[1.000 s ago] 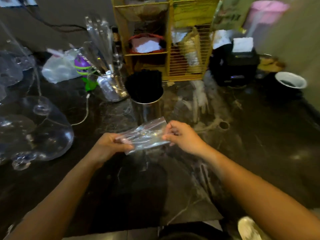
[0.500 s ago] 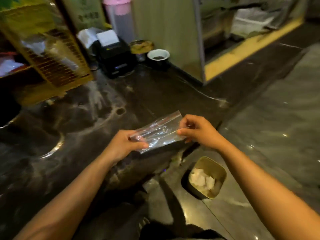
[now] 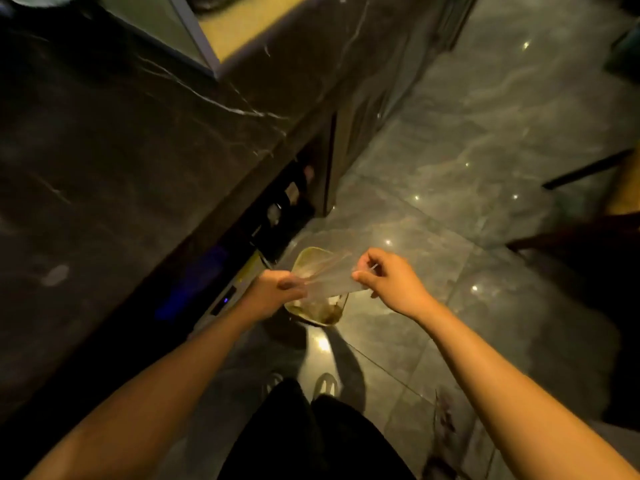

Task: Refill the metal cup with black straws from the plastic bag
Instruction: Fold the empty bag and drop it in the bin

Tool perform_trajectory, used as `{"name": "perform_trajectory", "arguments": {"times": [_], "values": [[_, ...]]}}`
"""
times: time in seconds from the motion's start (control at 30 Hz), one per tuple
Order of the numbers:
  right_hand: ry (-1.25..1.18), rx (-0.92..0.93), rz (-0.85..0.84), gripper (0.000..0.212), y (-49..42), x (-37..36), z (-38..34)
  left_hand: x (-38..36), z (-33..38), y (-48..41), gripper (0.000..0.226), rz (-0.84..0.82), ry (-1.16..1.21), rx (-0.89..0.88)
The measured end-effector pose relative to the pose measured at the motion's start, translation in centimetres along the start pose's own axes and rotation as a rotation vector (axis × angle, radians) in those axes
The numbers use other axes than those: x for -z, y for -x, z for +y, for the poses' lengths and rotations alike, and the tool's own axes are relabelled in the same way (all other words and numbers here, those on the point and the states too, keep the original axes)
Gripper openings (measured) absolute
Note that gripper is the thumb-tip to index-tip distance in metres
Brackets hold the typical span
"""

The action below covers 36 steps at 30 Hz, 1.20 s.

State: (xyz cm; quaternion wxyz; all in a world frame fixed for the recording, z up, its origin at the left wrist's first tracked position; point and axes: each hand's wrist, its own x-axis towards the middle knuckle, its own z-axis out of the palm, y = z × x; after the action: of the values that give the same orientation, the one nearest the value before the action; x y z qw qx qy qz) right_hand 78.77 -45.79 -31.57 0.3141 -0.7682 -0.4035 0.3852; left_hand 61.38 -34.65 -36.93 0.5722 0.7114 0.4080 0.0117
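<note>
Both hands [image 3: 273, 289] [image 3: 388, 282] stretch a crinkled clear plastic bag [image 3: 329, 277] above a bin [image 3: 311, 315].

A dark marble counter [image 3: 114, 161] is seen at the left. A small yellowish bin [image 3: 311, 315] is set on the glossy grey tiled floor [image 3: 467, 140] just beside the counter's base. Two shoes [image 3: 325, 384] are seen near the bin.

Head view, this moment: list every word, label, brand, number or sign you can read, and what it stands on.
None can be read.
The clear plastic bag, held by the left hand and right hand over the bin: no print visible.
Small pale patches under the counter edge: too blurred to tell whether they are labels.
Blue light on the panel below: a glow only, no characters.
</note>
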Motion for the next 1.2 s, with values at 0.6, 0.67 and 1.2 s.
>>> {"name": "perform_trajectory", "arguments": {"times": [0.6,0.67,1.2], "values": [[0.52,-0.138,-0.109,0.021,-20.1,-27.2,32.3,-11.7,-33.9,-21.7,0.064,-0.063,-0.993,0.015],[0.569,-0.122,-0.18,0.023,-22.2,-30.0,34.9,-12.3,-36.2,-23.7,0.065,-0.019,-1.049,-0.027],[0.356,-0.326,-0.436,0.042,-25.4,-34.3,38.7,-12.3,-38.4,-26.1,0.066,-0.064,-1.189,-0.057]]}}
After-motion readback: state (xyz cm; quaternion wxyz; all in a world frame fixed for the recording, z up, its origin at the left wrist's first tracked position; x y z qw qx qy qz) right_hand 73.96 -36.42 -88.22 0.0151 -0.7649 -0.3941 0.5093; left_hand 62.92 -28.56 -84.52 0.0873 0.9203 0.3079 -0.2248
